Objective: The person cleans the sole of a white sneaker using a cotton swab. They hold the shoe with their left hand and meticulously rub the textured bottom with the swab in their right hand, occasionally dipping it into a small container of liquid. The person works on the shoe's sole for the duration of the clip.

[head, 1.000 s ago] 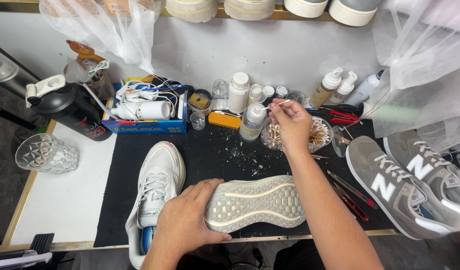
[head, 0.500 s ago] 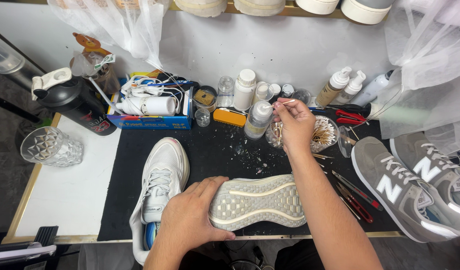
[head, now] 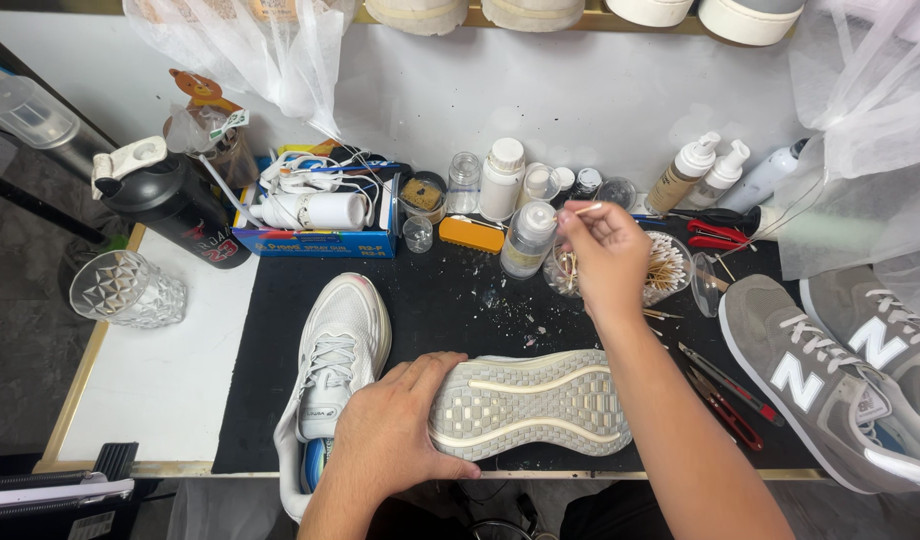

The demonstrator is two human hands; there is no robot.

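Observation:
My left hand presses on the heel end of an upturned white sneaker, whose grey patterned sole faces up near the front edge of the black mat. My right hand pinches a cotton swab with its tip at the top of a small clear bottle. Under that hand stands a round dish of cotton swabs. The matching white sneaker lies upright to the left.
Behind the mat stand several bottles and jars, an orange block and a blue box. At left sit a faceted glass and a black shaker bottle. Right: two grey sneakers, red cutters, thin tools.
The view has shifted slightly, so everything sits a little further right. My right hand still holds the swab at the bottle top. My left hand has stayed on the sole.

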